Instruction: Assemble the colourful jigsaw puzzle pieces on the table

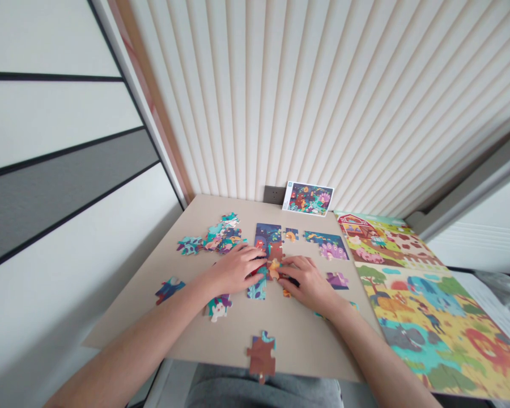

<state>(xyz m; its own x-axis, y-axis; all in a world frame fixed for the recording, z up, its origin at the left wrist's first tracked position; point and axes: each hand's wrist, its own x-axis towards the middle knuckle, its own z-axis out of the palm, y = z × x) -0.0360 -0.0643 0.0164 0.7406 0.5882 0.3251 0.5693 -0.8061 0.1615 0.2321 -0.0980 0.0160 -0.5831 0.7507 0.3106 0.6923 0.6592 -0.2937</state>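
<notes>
Many jigsaw pieces (267, 241) lay on the tabletop (297, 334), and the busiest patch sat right between the left hand (233, 271) and the right hand (308, 283). That patch was a dark blue strip of joined pieces, near the far edge. Both hands were half open, with curved fingers pressing down at the patch. The right fingers (295, 266) were on or next to an orange piece (274, 269). I could not tell if either hand really gripped a piece.

For this kind of job, soft fingers work best. A knob should go straight into its gap, because a piece pushed on a slant can bend.

A teal piece (257, 289) lay under the left hand, and a purple piece (337, 280) lay off to the right. A heap of loose pieces (221, 235) sat to the left. One brown piece (261, 356) lay at the near edge. A small picture card (308, 198) leaned on the ribbed wall (323, 96). Two bright animal puzzle boards (433, 323) lay to the right.
</notes>
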